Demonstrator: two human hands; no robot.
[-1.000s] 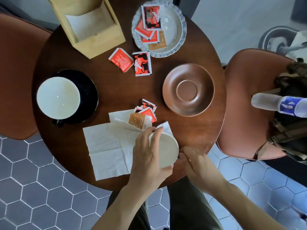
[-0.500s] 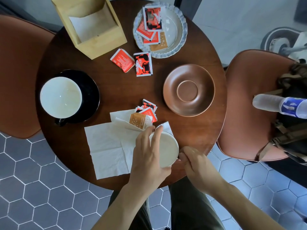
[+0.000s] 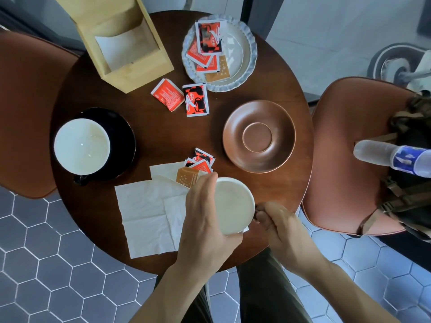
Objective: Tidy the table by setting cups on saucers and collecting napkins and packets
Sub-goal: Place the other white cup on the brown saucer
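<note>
- Seen from above at the near edge of a round dark wooden table (image 3: 163, 131): a white-lined ceramic cup (image 3: 233, 206), mouth upward, partly over unfolded white paper napkins (image 3: 149, 210).
- Left hand (image 3: 205, 220) wrapped round the cup's left wall, fingers curled along the rim.
- Right hand (image 3: 277, 222) closed on the cup's dark handle, fingers pinched tight; handle pointing right, toward that hand.
- Empty round brown glazed saucer (image 3: 258, 136) lying up and slightly right of the cup, nearer the right hand, clear table between.
- No long axis to speak of in cup or saucer, both round; handle direction the only heading.
- Likely next: lifting the cup away and to the right onto the saucer's centre ring.
- Second white-lined cup (image 3: 81, 146) already seated on a black saucer (image 3: 123, 127) at left.
- Red and orange sugar packets (image 3: 198, 164) tucked beside the napkins, just above the left hand; two more loose packets (image 3: 184, 96) mid-table; others gathered on a pale fluted plate (image 3: 245, 43).
- Wooden napkin box (image 3: 130, 54) at the far left.
</note>
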